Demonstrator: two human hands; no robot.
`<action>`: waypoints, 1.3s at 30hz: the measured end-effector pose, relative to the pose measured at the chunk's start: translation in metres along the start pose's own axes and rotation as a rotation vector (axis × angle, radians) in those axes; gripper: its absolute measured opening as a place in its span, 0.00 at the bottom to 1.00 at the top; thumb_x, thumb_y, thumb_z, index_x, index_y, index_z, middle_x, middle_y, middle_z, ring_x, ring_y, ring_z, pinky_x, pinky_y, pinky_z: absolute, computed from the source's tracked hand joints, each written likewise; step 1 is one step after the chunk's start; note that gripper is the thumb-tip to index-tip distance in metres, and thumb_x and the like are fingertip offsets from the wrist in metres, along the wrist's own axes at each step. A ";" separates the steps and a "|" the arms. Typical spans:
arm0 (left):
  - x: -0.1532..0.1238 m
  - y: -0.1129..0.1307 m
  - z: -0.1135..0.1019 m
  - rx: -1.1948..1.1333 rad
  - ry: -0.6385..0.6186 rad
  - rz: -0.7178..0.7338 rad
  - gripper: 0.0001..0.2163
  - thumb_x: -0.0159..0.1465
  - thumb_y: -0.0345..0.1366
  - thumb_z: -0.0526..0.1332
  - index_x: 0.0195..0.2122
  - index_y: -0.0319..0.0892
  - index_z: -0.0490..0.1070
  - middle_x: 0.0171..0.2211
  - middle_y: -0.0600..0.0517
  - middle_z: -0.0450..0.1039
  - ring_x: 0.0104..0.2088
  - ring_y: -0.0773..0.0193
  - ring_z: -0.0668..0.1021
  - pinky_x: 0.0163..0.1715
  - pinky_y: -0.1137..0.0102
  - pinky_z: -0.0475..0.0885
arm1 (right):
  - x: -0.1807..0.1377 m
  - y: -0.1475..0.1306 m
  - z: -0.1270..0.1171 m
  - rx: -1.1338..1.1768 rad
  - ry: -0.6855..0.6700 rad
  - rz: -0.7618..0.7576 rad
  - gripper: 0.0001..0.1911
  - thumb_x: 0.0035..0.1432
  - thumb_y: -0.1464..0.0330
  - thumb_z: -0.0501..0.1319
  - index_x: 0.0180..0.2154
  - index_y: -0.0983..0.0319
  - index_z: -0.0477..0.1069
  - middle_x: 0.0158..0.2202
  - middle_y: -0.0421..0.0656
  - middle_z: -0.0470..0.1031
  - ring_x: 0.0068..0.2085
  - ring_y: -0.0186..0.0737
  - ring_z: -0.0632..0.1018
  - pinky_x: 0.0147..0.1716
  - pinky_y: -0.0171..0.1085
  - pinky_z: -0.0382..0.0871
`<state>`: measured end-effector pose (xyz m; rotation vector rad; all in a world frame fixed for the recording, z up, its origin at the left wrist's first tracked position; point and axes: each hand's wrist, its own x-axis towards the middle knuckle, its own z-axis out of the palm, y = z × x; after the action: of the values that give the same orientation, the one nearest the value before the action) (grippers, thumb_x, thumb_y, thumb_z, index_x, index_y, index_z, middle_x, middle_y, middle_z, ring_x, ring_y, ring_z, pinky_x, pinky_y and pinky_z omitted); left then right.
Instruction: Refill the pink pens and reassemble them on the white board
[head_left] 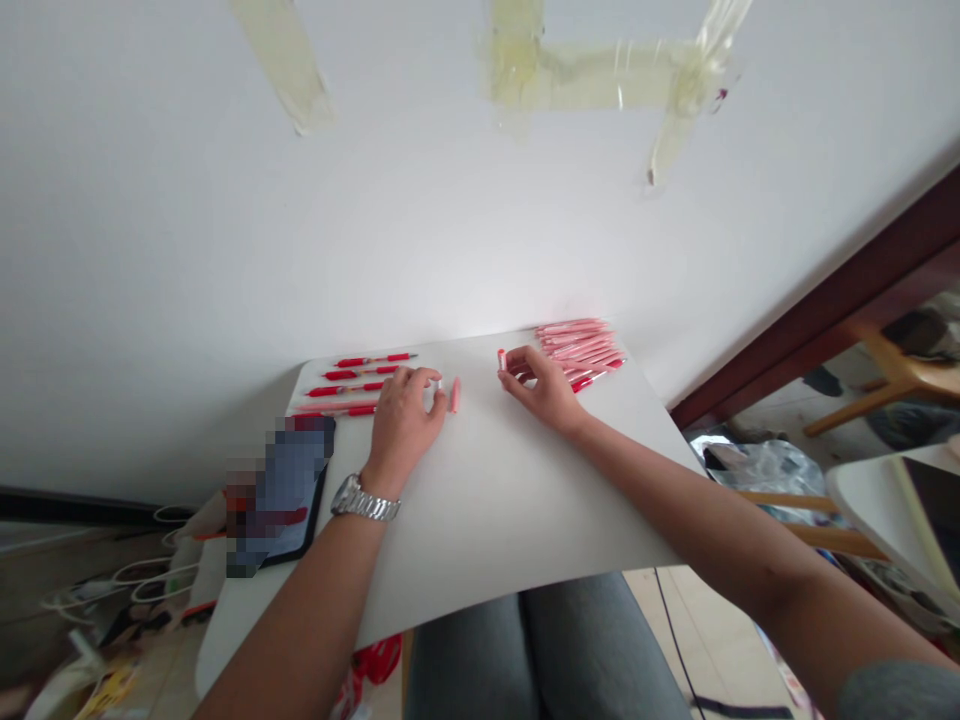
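Note:
My left hand (409, 410), a metal watch (365, 498) on its wrist, is curled with thumb and index finger around a small whitish piece (440, 385), mostly hidden. Just right of those fingertips a short pink pen part (455, 394) lies on the table. In a pinch, my right hand (538, 385) grips a short white piece with a red end (502, 360), possibly a pen cap. Several red pens (375, 359) lie in rows beside and partly behind my left hand. Beyond my right hand is a pile of pink pen barrels (577, 342), with a red pen (589, 380) near it.
A phone (289, 490), its screen blurred, rests at the left edge of the white table (480, 530). The wall (420, 200) with tape strips stands right behind the table. Cables (142, 580) lie at lower left; a wooden chair (885, 380) appears at right.

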<state>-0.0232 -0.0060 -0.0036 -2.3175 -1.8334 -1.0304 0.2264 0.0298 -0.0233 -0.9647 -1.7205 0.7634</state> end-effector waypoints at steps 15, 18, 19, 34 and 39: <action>0.000 0.000 -0.005 -0.046 -0.047 -0.028 0.03 0.69 0.35 0.63 0.38 0.46 0.76 0.38 0.49 0.74 0.39 0.55 0.78 0.43 0.61 0.72 | 0.000 -0.004 0.000 -0.059 -0.003 -0.022 0.09 0.66 0.60 0.65 0.43 0.57 0.70 0.38 0.41 0.79 0.38 0.39 0.82 0.39 0.40 0.78; -0.001 -0.001 -0.005 -0.045 -0.058 -0.044 0.03 0.68 0.33 0.62 0.41 0.46 0.75 0.40 0.48 0.76 0.41 0.55 0.79 0.43 0.62 0.72 | 0.000 -0.005 0.000 -0.061 0.002 -0.019 0.09 0.65 0.60 0.65 0.43 0.57 0.71 0.38 0.41 0.79 0.38 0.39 0.82 0.39 0.40 0.78; -0.001 -0.001 -0.005 -0.037 -0.064 -0.056 0.04 0.68 0.33 0.62 0.42 0.46 0.75 0.40 0.48 0.76 0.41 0.55 0.79 0.42 0.63 0.72 | 0.000 -0.005 0.000 -0.059 0.000 -0.019 0.09 0.65 0.61 0.65 0.43 0.57 0.71 0.38 0.41 0.79 0.38 0.39 0.82 0.39 0.40 0.78; -0.002 0.002 -0.008 0.015 -0.080 -0.117 0.04 0.67 0.34 0.63 0.41 0.47 0.69 0.38 0.49 0.76 0.37 0.55 0.78 0.35 0.64 0.68 | -0.003 -0.009 -0.002 0.083 -0.065 -0.002 0.24 0.69 0.55 0.64 0.61 0.54 0.64 0.46 0.44 0.80 0.39 0.38 0.83 0.41 0.41 0.81; -0.002 0.004 -0.010 0.083 -0.087 -0.104 0.04 0.67 0.32 0.61 0.43 0.47 0.69 0.35 0.48 0.75 0.35 0.53 0.78 0.33 0.63 0.67 | -0.003 -0.009 -0.004 0.043 -0.060 -0.004 0.21 0.69 0.56 0.63 0.60 0.53 0.67 0.47 0.45 0.80 0.40 0.39 0.83 0.41 0.41 0.82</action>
<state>-0.0250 -0.0129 0.0041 -2.2761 -2.0064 -0.8574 0.2286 0.0232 -0.0152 -0.9167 -1.7505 0.8306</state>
